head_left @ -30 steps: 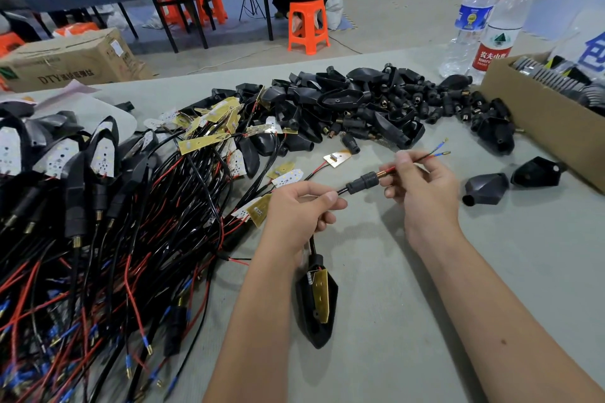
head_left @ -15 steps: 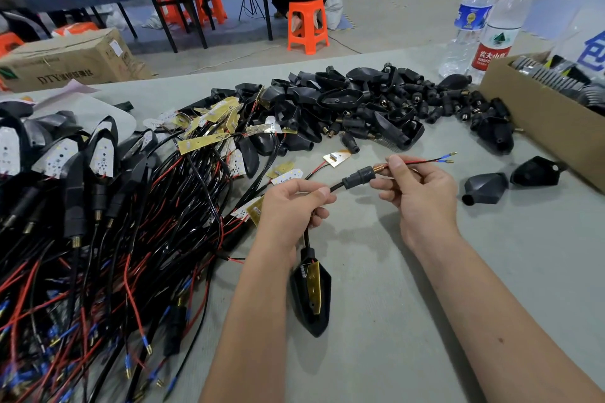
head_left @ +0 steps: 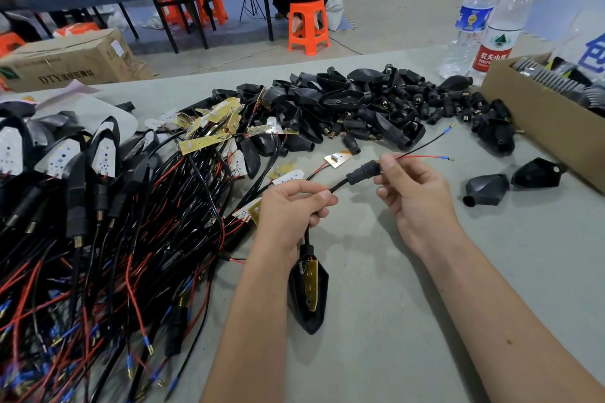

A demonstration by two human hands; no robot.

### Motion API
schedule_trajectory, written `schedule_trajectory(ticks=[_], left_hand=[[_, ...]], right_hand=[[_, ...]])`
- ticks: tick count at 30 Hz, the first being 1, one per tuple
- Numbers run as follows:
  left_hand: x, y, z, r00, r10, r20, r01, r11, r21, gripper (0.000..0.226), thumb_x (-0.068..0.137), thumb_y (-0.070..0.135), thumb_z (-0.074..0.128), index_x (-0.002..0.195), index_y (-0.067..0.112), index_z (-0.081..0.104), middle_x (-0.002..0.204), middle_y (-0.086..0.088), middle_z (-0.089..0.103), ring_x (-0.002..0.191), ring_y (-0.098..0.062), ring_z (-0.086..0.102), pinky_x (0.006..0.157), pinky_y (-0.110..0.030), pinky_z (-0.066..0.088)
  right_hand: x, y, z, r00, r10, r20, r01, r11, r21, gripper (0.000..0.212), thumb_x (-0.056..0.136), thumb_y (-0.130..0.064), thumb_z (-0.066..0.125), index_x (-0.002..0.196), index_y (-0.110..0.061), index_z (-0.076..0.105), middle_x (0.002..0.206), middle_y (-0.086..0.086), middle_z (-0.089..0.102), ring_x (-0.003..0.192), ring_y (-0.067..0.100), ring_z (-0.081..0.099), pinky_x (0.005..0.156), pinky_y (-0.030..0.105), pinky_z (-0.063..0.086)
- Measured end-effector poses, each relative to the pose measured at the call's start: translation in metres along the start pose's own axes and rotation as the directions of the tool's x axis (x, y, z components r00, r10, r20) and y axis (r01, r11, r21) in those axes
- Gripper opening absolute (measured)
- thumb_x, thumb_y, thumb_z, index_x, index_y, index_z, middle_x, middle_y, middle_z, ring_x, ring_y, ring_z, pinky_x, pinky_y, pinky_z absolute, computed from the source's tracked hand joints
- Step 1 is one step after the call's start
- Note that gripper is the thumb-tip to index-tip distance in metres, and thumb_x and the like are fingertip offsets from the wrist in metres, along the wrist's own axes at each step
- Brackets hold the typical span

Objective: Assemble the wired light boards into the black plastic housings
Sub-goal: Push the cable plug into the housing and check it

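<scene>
My left hand [head_left: 293,206] pinches a black sheathed cable just above a black pointed housing [head_left: 307,291], which hangs below it with a gold light board [head_left: 311,285] seated inside. The cable runs up to a black stem sleeve [head_left: 361,172]. My right hand [head_left: 412,196] pinches the wires at the sleeve's brass end; a red wire and a black wire [head_left: 425,147] stick out to the right. Loose gold and white light boards [head_left: 209,141] lie in the middle of the table. A heap of empty black housings and sleeves [head_left: 360,108] sits behind.
A tangle of wired, assembled units [head_left: 82,206] fills the left of the grey table. Two loose housings [head_left: 487,188] lie at the right, next to a cardboard box [head_left: 537,127] of parts. Two water bottles [head_left: 497,33] stand at the back right. A person sits on an orange stool far behind.
The sleeve has slid further along the cable toward my left hand, and the housing below has risen slightly. My right hand has shifted a little up the wires.
</scene>
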State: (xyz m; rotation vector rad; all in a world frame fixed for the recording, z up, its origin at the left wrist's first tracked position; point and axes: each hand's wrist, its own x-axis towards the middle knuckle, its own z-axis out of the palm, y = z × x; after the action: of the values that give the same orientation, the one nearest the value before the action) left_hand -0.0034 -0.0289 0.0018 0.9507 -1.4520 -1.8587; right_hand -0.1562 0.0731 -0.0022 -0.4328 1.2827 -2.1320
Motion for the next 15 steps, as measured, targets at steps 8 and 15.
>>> schedule_trajectory(ticks=[8,15], left_hand=[[-0.0030,0.0061,0.0042,0.991,-0.074,0.115,0.080,0.996,-0.047,0.008,0.092,-0.004,0.067,0.089,0.002,0.073,0.082,-0.015,0.076,0.056,-0.008,0.055,0.046,-0.013,0.039],[-0.0035,0.0056,0.0043,0.996,-0.050,0.073,0.049,0.999,0.017,0.010,0.090,-0.004,0.069,0.086,0.003,0.073,0.079,-0.014,0.077,0.055,-0.009,0.053,0.046,-0.014,0.039]], right_hand=[[0.0022,-0.0015,-0.0061,0.994,0.064,0.089,-0.076,0.987,0.140,0.014,0.086,-0.014,0.069,0.090,-0.016,0.082,0.104,0.007,0.076,0.071,0.009,0.062,0.057,0.018,0.049],[0.0038,-0.0001,-0.0049,0.993,0.069,0.094,-0.077,0.993,0.089,0.013,0.098,-0.006,0.062,0.099,-0.006,0.075,0.103,0.012,0.077,0.066,0.010,0.058,0.052,0.018,0.045]])
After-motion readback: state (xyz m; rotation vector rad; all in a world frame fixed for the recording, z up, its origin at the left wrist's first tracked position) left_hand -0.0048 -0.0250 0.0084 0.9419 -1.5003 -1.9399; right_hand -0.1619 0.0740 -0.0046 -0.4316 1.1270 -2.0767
